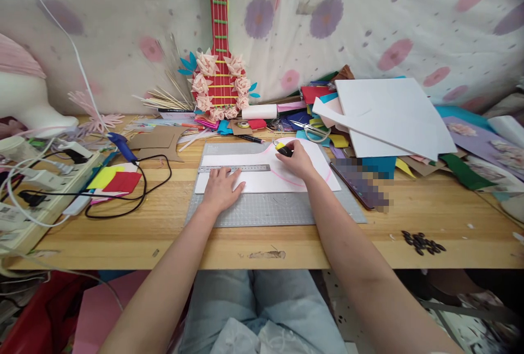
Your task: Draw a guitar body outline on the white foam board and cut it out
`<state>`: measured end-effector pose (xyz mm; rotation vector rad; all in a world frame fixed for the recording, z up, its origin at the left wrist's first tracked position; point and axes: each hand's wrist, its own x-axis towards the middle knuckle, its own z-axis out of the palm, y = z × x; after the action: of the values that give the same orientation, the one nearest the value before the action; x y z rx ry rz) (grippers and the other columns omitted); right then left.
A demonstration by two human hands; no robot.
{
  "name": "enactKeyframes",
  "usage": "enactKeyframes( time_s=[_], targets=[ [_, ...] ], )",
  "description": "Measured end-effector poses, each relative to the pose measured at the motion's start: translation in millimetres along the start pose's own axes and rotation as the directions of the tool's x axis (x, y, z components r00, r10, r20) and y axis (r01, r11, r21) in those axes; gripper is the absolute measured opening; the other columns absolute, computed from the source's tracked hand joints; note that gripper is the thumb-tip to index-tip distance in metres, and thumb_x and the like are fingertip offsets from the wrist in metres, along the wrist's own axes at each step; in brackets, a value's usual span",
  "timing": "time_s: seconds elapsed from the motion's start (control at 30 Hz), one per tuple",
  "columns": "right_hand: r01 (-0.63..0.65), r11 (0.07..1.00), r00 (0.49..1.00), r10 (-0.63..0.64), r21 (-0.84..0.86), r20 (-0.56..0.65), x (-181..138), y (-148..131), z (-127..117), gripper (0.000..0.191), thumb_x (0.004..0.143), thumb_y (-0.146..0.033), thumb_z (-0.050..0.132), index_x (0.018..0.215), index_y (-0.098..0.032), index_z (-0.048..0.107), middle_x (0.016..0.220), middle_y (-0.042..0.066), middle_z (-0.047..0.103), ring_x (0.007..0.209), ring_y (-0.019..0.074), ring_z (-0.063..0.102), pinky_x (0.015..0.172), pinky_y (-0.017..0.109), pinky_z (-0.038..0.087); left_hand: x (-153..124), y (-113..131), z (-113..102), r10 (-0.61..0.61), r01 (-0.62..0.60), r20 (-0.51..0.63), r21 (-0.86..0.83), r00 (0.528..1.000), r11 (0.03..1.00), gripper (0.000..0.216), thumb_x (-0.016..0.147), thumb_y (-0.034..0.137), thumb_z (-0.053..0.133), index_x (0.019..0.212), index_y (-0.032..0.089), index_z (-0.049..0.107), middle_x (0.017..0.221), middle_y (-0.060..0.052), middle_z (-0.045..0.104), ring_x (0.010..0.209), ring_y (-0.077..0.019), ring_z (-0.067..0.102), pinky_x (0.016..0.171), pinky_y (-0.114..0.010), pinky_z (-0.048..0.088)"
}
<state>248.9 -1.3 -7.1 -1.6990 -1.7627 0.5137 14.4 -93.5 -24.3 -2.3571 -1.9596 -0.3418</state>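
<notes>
My left hand lies flat with its fingers spread, fingertips pressing on a steel ruler. The ruler rests lengthwise on a white board that bears a curved pink outline. My right hand is closed around a yellow and black utility knife, its front end near the pink line at the board's upper part. Where the blade meets the board is too small to tell. Under the board lies a grey cutting mat.
A phone lies right of the mat. Behind it are scissors and stacked white boards. A flower-trimmed red paper guitar leans at the back. On the left are a blue glue gun, its cable and a power strip.
</notes>
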Motion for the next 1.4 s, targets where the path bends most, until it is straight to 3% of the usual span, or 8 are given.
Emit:
enactKeyframes(
  time_s=[0.13, 0.27, 0.33, 0.43, 0.53, 0.67, 1.0, 1.4],
  targets=[
    [0.124, 0.987, 0.986, -0.135, 0.106, 0.102, 4, -15, 1, 0.036, 0.072, -0.038, 0.061, 0.100, -0.018, 0.050, 0.101, 0.006, 0.061, 0.085, 0.0177, 0.057, 0.074, 0.030, 0.042, -2, 5, -5, -0.049, 0.048, 0.046, 0.017, 0.998, 0.999, 0.048, 0.087, 0.050, 0.038, 0.129, 0.032, 0.048, 0.126, -0.007, 0.050, 0.115, -0.0278, 0.042, 0.105, -0.058, 0.017],
    [0.355, 0.931, 0.878, -0.362, 0.080, 0.313, 12, -50, 12, 0.026, 0.081, -0.036, 0.051, 0.100, -0.019, 0.056, 0.100, 0.006, 0.065, 0.083, 0.0162, 0.059, 0.073, 0.027, 0.042, -3, 7, -8, -0.073, 0.071, 0.073, 0.022, 0.995, 0.997, 0.048, 0.086, 0.052, 0.037, 0.130, 0.035, 0.046, 0.131, -0.006, 0.047, 0.117, -0.0291, 0.040, 0.102, -0.066, 0.011],
    [0.411, 0.911, 0.839, -0.383, 0.011, 0.387, 18, -66, 18, 0.027, 0.086, -0.036, 0.044, 0.101, -0.019, 0.058, 0.098, 0.007, 0.066, 0.084, 0.0169, 0.060, 0.072, 0.027, 0.041, -4, 7, -8, -0.067, 0.066, 0.077, 0.026, 0.995, 0.998, 0.048, 0.086, 0.053, 0.036, 0.130, 0.035, 0.045, 0.131, -0.006, 0.047, 0.117, -0.0293, 0.040, 0.102, -0.066, 0.012],
    [0.396, 0.910, 0.841, -0.304, -0.127, 0.447, 25, -72, 26, 0.029, 0.086, -0.038, 0.045, 0.104, -0.018, 0.058, 0.101, 0.009, 0.067, 0.088, 0.0190, 0.060, 0.072, 0.027, 0.041, -4, 5, -9, -0.054, 0.052, 0.076, 0.026, 0.996, 0.998, 0.049, 0.086, 0.053, 0.036, 0.131, 0.035, 0.045, 0.131, -0.007, 0.048, 0.117, -0.0297, 0.040, 0.102, -0.066, 0.013],
    [0.326, 0.895, 0.901, -0.198, -0.304, 0.385, 20, -58, 28, 0.037, 0.080, -0.036, 0.054, 0.113, -0.018, 0.052, 0.107, 0.011, 0.065, 0.094, 0.0232, 0.060, 0.073, 0.029, 0.041, -3, 4, -11, -0.047, 0.045, 0.090, 0.019, 0.995, 0.999, 0.051, 0.085, 0.054, 0.037, 0.132, 0.034, 0.044, 0.130, -0.008, 0.048, 0.117, -0.0302, 0.040, 0.101, -0.067, 0.014],
    [0.181, 0.852, 0.982, -0.125, -0.492, 0.145, 3, -31, 26, 0.039, 0.086, -0.043, 0.045, 0.112, -0.015, 0.049, 0.106, 0.014, 0.063, 0.097, 0.0272, 0.057, 0.074, 0.034, 0.041, -3, 3, -12, -0.041, 0.040, 0.101, 0.007, 0.994, 0.999, 0.052, 0.085, 0.055, 0.038, 0.131, 0.033, 0.045, 0.129, -0.008, 0.048, 0.116, -0.0304, 0.041, 0.100, -0.067, 0.015],
    [0.235, 0.755, 0.971, -0.211, -0.612, 0.112, -7, -16, 34, 0.042, 0.088, -0.052, 0.039, 0.103, -0.014, 0.049, 0.098, 0.014, 0.062, 0.095, 0.0252, 0.054, 0.073, 0.032, 0.037, -3, 3, -6, -0.052, 0.051, 0.069, 0.021, 0.996, 0.998, 0.051, 0.085, 0.055, 0.037, 0.131, 0.034, 0.045, 0.129, -0.008, 0.048, 0.117, -0.0298, 0.040, 0.101, -0.067, 0.013],
    [0.254, 0.763, 0.967, -0.219, -0.594, 0.132, -8, -15, 34, 0.040, 0.087, -0.051, 0.042, 0.103, -0.015, 0.048, 0.099, 0.014, 0.062, 0.096, 0.0259, 0.054, 0.074, 0.033, 0.037, -3, 4, -6, -0.058, 0.054, 0.077, 0.050, 0.995, 0.997, 0.053, 0.086, 0.056, 0.035, 0.133, 0.034, 0.044, 0.131, -0.008, 0.047, 0.119, -0.0303, 0.039, 0.102, -0.066, 0.013]
  ],
)
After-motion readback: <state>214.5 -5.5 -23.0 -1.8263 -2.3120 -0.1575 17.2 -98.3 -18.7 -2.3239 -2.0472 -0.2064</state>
